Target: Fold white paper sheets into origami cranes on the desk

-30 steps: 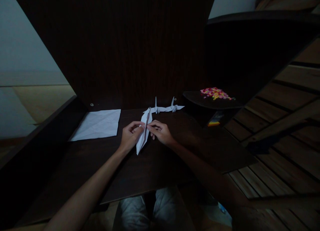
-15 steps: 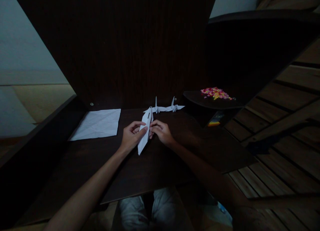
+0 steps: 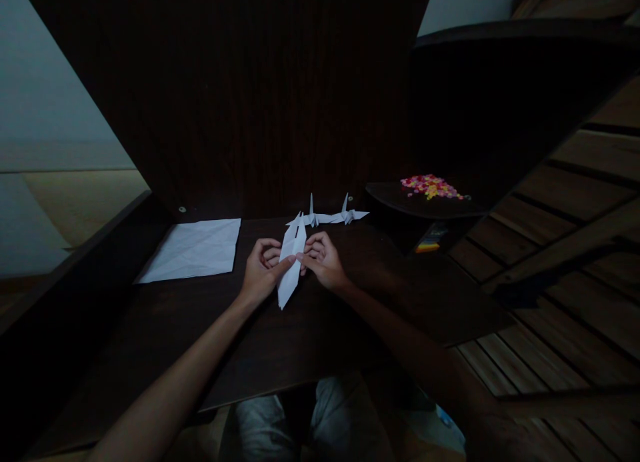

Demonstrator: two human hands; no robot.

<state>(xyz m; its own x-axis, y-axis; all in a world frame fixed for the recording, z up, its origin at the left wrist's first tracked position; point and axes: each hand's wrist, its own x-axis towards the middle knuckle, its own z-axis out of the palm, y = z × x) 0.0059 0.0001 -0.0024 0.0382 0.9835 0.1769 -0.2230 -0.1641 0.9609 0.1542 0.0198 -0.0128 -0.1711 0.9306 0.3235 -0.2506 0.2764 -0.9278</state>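
A long, narrow piece of folded white paper [image 3: 289,290] is held between both hands above the dark desk. It is split into two points at its far end. My left hand [image 3: 261,270] pinches its left edge, thumb on top and fingers curled behind. On the right edge, my right hand [image 3: 324,261] grips it the same way, its thumb pressed near the middle of the paper. Just beyond the hands stand two white origami cranes [image 3: 350,215], side by side against the back panel; the held paper partly covers the left one's end.
A creased white sheet [image 3: 195,250] lies flat on the desk [image 3: 270,355] to the left. On a small rounded shelf [image 3: 387,197] at the right sits a pile of pink, red and yellow bits [image 3: 431,186]. Below it is a rainbow-striped item [image 3: 428,247].
The folded paper has turned so its upper face lies flatter toward me. My right thumb has moved onto that face, and the right fingers have shifted behind it.
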